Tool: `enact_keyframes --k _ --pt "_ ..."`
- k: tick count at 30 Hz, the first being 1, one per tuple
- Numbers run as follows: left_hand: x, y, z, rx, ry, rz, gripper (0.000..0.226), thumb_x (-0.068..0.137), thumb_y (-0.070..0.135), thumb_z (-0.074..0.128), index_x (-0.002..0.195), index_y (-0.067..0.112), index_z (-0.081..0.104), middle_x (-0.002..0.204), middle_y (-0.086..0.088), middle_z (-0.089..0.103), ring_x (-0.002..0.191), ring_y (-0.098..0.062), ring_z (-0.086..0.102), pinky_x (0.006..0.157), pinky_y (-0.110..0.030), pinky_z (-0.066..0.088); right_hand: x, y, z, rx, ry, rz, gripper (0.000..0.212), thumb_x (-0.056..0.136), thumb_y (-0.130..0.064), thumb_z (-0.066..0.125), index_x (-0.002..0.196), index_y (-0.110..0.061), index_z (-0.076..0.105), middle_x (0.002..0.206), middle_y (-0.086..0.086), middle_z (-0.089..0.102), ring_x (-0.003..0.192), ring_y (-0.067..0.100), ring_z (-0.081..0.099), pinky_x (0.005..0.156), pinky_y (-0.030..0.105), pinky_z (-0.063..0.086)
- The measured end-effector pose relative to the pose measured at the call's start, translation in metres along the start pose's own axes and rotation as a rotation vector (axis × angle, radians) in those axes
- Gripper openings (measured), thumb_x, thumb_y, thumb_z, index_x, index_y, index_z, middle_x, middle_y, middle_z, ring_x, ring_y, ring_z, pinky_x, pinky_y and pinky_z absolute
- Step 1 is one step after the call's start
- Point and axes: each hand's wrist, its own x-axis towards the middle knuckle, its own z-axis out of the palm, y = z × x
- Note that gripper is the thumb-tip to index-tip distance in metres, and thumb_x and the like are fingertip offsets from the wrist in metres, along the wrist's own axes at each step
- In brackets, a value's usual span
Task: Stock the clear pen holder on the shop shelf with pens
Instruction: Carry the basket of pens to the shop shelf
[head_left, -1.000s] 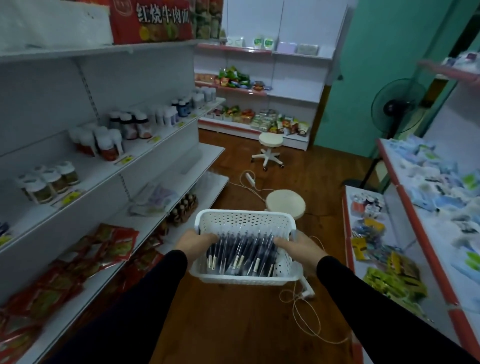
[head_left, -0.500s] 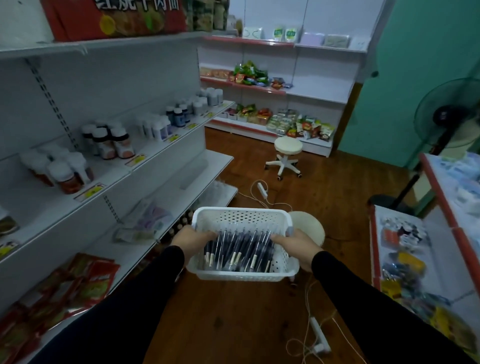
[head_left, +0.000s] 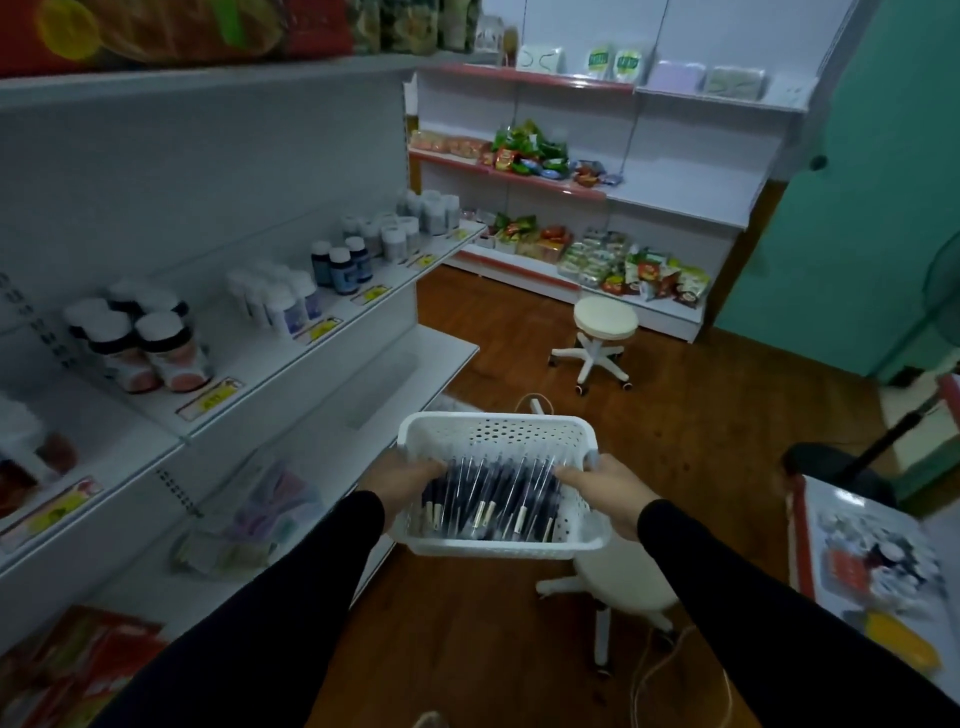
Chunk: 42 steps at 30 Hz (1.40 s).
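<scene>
**Basket of pens carried along the shop aisle**

Shop shelves (head_left: 291, 364) line the aisle on the left and carry capped bottles (head_left: 156, 343) with price tags; a wooden floor (head_left: 701, 415) with a white stool (head_left: 602, 332) lies ahead. Held level at waist height is a white perforated basket (head_left: 493, 431), gripped on both sides so that its load does not slide. The left hand (head_left: 402, 475) curls over the left rim; the right hand (head_left: 605, 486) grips the right rim, thumb lying inside. Dark pens (head_left: 493, 499) lie side by side along the basket floor, not yet transferred. A clear holder (head_left: 374, 389) appears to stand on the lower shelf just beyond the basket, though blur leaves this uncertain. Judged from this, stocking has not begun; the two-handed grip suits carrying, and one hand must free itself to pick pens.
</scene>
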Motion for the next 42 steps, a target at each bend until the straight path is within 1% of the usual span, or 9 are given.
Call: enact_keyframes --k 7,13,17,20,25,30,33,39,42 --pt "0.114 0.056 0.0 0.071 -0.014 0.015 0.018 0.081 0.032 0.069 0.092 0.019 0.065 0.09 -0.004 0.071 0.086 -0.021 0.066 0.079 -0.036 0.054 0.104 -0.04 -0.025 -0.01 0.037 0.068 0.035 0.086 -0.037 0.067 0.115 -0.02 0.062 0.106 0.001 0.072 0.096 0.02 0.07 0.09 0.043 0.055" --pt "0.198 0.092 0.013 0.068 -0.015 -0.02 0.022 0.08 0.033 0.071 0.093 0.016 0.066 0.095 -0.008 0.071 0.085 -0.021 0.065 0.075 -0.032 0.051 0.187 -0.071 -0.054 0.005 0.005 0.074 0.026 0.09 -0.031 0.064 0.113 -0.019 0.063 0.104 0.002 0.073 0.094 0.021 0.071 0.091 0.044 0.055" --pt "0.253 0.117 0.034 0.067 0.035 -0.03 0.021 0.082 0.029 0.07 0.095 0.013 0.062 0.091 -0.008 0.066 0.075 -0.016 0.06 0.06 -0.026 0.044 0.248 -0.087 -0.08 -0.015 -0.027 0.042 0.023 0.095 -0.026 0.059 0.115 -0.016 0.063 0.107 0.002 0.071 0.095 0.018 0.069 0.081 0.031 0.054" --pt "0.288 0.138 0.047 0.071 0.061 -0.053 0.022 0.082 0.029 0.07 0.095 0.013 0.063 0.091 -0.008 0.067 0.076 -0.016 0.061 0.063 -0.026 0.045 0.29 -0.101 -0.102 -0.035 -0.051 0.051 0.022 0.095 -0.027 0.059 0.114 -0.017 0.064 0.106 0.003 0.071 0.093 0.017 0.069 0.072 0.027 0.053" --pt "0.339 0.168 0.057 0.043 0.101 -0.075 0.016 0.083 0.027 0.069 0.093 0.015 0.062 0.084 -0.004 0.066 0.072 -0.013 0.06 0.056 -0.022 0.043 0.35 -0.131 -0.128 -0.048 -0.094 0.034 0.023 0.094 -0.028 0.06 0.115 -0.019 0.064 0.108 0.001 0.071 0.096 0.018 0.068 0.086 0.035 0.054" --pt "0.4 0.185 0.058 0.016 0.085 -0.099 0.014 0.082 0.028 0.07 0.088 0.017 0.064 0.09 -0.007 0.07 0.079 -0.017 0.065 0.068 -0.027 0.05 0.409 -0.157 -0.139 -0.057 -0.112 0.069 0.017 0.096 -0.026 0.058 0.111 -0.019 0.063 0.106 0.002 0.071 0.093 0.016 0.068 0.079 0.03 0.054" --pt "0.445 0.189 0.058 -0.002 0.068 -0.109 0.021 0.079 0.03 0.071 0.093 0.015 0.068 0.092 -0.009 0.072 0.084 -0.022 0.067 0.078 -0.034 0.055 0.447 -0.173 -0.142 -0.115 -0.1 0.087 0.016 0.097 -0.028 0.057 0.109 -0.018 0.061 0.098 0.0 0.069 0.084 0.011 0.066 0.06 0.021 0.049" --pt "0.513 0.201 0.052 -0.031 0.062 -0.144 0.033 0.079 0.036 0.071 0.101 0.011 0.068 0.095 -0.01 0.071 0.085 -0.023 0.066 0.075 -0.034 0.053 0.519 -0.199 -0.143 -0.185 -0.09 0.086 0.024 0.095 -0.03 0.058 0.113 -0.015 0.063 0.105 0.005 0.07 0.094 0.02 0.068 0.077 0.033 0.054" --pt "0.538 0.204 0.049 -0.037 0.099 -0.155 0.03 0.082 0.032 0.069 0.101 0.01 0.064 0.09 -0.007 0.068 0.079 -0.018 0.063 0.063 -0.025 0.046 0.55 -0.209 -0.142 -0.211 -0.125 0.078 0.024 0.095 -0.032 0.058 0.111 -0.015 0.064 0.095 0.001 0.07 0.084 0.016 0.067 0.069 0.028 0.051"
